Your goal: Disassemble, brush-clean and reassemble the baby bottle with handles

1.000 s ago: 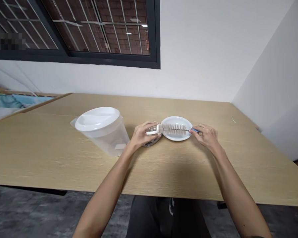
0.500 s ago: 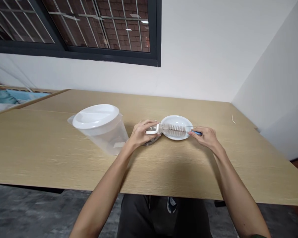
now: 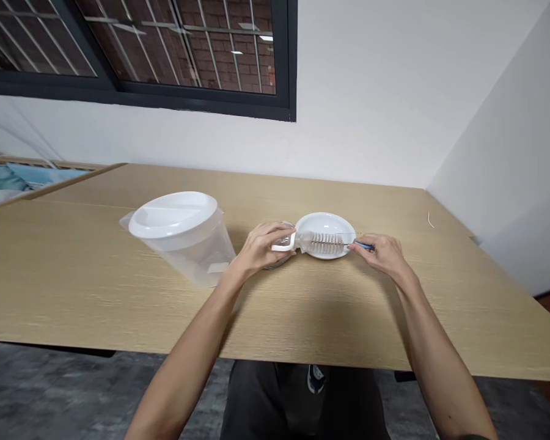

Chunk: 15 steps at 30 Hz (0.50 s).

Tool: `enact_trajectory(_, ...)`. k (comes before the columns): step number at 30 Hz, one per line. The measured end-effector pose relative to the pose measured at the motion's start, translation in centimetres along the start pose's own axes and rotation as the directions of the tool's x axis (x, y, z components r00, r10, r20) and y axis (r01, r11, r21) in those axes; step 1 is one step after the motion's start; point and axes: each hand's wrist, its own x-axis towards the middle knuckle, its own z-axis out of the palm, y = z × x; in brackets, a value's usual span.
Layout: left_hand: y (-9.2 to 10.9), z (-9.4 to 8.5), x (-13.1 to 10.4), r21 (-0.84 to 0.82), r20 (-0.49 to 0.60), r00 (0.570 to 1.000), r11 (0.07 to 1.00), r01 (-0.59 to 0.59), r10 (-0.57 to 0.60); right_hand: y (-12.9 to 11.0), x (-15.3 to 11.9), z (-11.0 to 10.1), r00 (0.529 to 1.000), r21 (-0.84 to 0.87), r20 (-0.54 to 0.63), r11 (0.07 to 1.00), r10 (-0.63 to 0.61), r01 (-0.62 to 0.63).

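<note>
A bottle brush (image 3: pixel 329 243) with white bristles on a twisted wire lies level between my hands, above a white oval bowl (image 3: pixel 323 221). My right hand (image 3: pixel 381 252) pinches its thin blue end. My left hand (image 3: pixel 262 244) is closed round a clear piece with a white loop (image 3: pixel 284 243) at the brush's other end; whether that piece is part of the brush I cannot tell. Under my left hand shows the rim of a shiny round dish (image 3: pixel 277 264), mostly hidden. A frosted plastic pitcher (image 3: pixel 197 260) with a white lid (image 3: pixel 174 215) stands left of my left hand.
The wooden table (image 3: pixel 311 305) reaches back to a white wall (image 3: pixel 362 91) under a barred window (image 3: pixel 178 49). A short white strip (image 3: pixel 430 220) lies at the right. Blue printed material (image 3: pixel 32 177) is at the far left.
The view has shifted slightly. Both hands keep their grip, and the brush stays over the bowl with little visible movement.
</note>
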Motion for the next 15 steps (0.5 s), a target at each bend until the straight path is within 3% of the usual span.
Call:
enact_trajectory(6, -0.05, -0.06, -0.05, -0.013, -0.017, 1.000, 1.000, 0.012, -0.013, -0.02, -0.07, 0.21, 0.987, -0.045, -0.122, 0.994, -0.101, 0.096)
enact_trajectory(10, -0.22, 0.22, -0.22, 0.026, 0.031, 0.999, 1.000, 0.013, -0.014, 0.13, 0.02, 0.33, 0.970, -0.077, -0.177, 0.985, -0.169, 0.157)
enact_trajectory(15, 0.56, 0.70, -0.02, 0.010, 0.046, 0.999, 1.000, 0.027, -0.027, -0.30, 0.06, 0.83, 0.976, -0.055, -0.139, 0.985, -0.170, 0.164)
